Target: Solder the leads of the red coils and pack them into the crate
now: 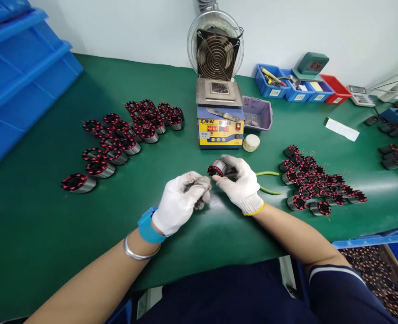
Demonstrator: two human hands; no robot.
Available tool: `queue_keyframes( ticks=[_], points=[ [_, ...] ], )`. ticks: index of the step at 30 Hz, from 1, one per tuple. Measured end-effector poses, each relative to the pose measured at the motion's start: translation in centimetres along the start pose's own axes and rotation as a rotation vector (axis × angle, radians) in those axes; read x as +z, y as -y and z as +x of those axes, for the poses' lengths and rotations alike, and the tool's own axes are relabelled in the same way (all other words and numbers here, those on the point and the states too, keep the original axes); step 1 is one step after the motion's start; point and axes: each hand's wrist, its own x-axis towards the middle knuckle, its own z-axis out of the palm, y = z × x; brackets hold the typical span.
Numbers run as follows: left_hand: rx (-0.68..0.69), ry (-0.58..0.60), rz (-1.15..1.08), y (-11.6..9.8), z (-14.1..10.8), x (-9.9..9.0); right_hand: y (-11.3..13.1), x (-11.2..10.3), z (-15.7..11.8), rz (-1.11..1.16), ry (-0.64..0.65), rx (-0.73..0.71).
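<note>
My right hand [241, 182], in a white glove with greyed fingertips, has its thumb and fingers round a motor stator [221, 166]. The stator has a bare steel side and a dark wound end with red spots, which faces left. Just left of it, my left hand [185, 195] is gloved too, its fingers pinched together near the stator. Whatever may be between those fingertips is hidden. Green-handled pliers [268, 173] lie on the table beneath my right hand, their jaws covered. Ahead stands a solder pot [221, 130] with a lit red display, a flat metal blade [223, 114] resting on it.
Several stators [79, 183] stand in rows on the left, others [320, 208] on the right. A round white pad [251, 142] and a purple tray [269, 114] sit beside the pot. A fan [216, 56] rises behind. Small blue bins [269, 90] line the wall.
</note>
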Motion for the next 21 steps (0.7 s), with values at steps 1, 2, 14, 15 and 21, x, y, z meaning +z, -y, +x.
queue_keyframes(
  ticks=[1,2,14,15,21],
  points=[
    [0.009,-0.037,-0.068,-0.2,0.0,-0.2,-0.1,0.0,0.0,0.011,-0.01,-0.002],
    [0.024,-0.105,-0.127,-0.3,0.2,-0.5,-0.2,0.0,0.0,0.027,-0.017,-0.001],
    [-0.016,0.061,0.018,2.4,1.8,-1.1,3.2,-2.3,10.7,-0.4,-0.061,-0.278],
    [-0.025,0.078,0.028,2.4,1.9,-1.0,4.2,-2.5,13.1,-0.518,-0.057,-0.329],
    [-0.026,0.137,0.021,3.3,2.3,-1.3,8.2,-1.3,24.2,-1.171,0.094,-0.377]
  ],
)
